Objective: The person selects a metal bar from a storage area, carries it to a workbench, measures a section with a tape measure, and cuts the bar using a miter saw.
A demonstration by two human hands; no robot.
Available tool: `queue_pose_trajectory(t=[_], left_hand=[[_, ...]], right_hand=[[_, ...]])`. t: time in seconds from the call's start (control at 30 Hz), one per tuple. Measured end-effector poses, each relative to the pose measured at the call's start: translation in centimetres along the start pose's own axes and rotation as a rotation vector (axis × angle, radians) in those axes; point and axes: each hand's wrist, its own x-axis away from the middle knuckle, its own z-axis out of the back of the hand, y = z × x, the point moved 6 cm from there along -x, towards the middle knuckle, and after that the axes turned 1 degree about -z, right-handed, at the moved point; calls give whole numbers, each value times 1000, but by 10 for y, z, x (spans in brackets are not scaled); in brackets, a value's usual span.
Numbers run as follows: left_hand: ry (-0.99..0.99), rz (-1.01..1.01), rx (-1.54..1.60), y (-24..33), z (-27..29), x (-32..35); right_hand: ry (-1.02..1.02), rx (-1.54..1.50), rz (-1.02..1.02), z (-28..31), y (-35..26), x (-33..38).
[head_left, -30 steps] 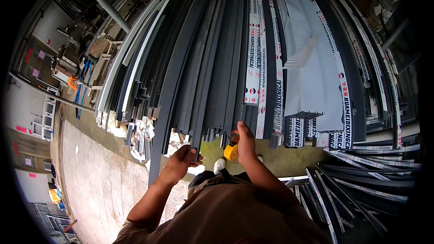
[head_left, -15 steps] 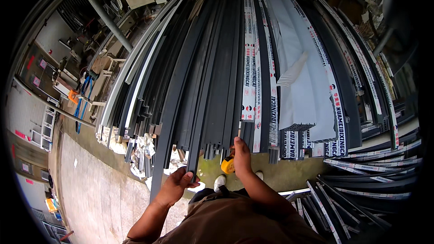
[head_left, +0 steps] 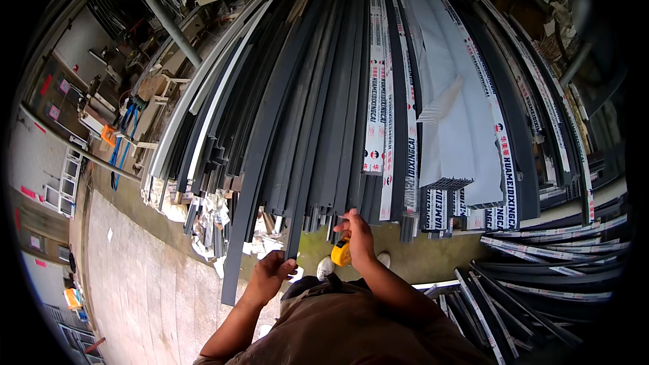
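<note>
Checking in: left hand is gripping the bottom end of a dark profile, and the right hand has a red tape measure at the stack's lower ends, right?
Not quite: the tape measure is yellow, not red, as the head view shows. The rest holds: the left hand grips the bottom end of a dark profile, and the right hand is at the stack's lower ends.

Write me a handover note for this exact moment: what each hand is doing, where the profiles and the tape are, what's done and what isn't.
Left hand: gripping the lower end of one long dark grey profile that leans in the upright stack.
Right hand: holding a yellow tape measure, fingers up at the bottom ends of the neighbouring dark profiles.
Wrapped white profiles stand to the right; more dark lengths lie flat at lower right.
Done: one profile singled out and gripped.
Left: it is not yet out of the stack; no tape blade can be seen drawn out.
</note>
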Motion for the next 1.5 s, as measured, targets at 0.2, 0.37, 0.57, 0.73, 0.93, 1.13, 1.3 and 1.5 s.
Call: queue_pose_trajectory(t=[0.2, 0.37, 0.57, 0.73, 0.93, 1.13, 1.3, 1.5], left_hand=[[244, -154, -676, 58, -17, 17], [397, -235, -658, 55, -33, 25], [534, -213, -558, 47, -50, 38], [510, -68, -439, 46, -57, 45], [389, -55, 79, 11, -51, 47], [495, -152, 304, 18, -16, 43], [551, -166, 484, 13, -1, 42], [618, -165, 585, -30, 3, 22]], right_hand=[[-340, 287, 16, -14, 5, 39], [-602, 394, 80, -40, -34, 60], [-729, 252, -32, -54, -43, 60], [-713, 129, -212, -59, -39, 62], [-753, 212, -147, -82, -39, 61], [-933, 288, 89, -115, -44, 74], [-711, 391, -147, -71, -14, 63], [-373, 404, -200, 0, 7, 37]])
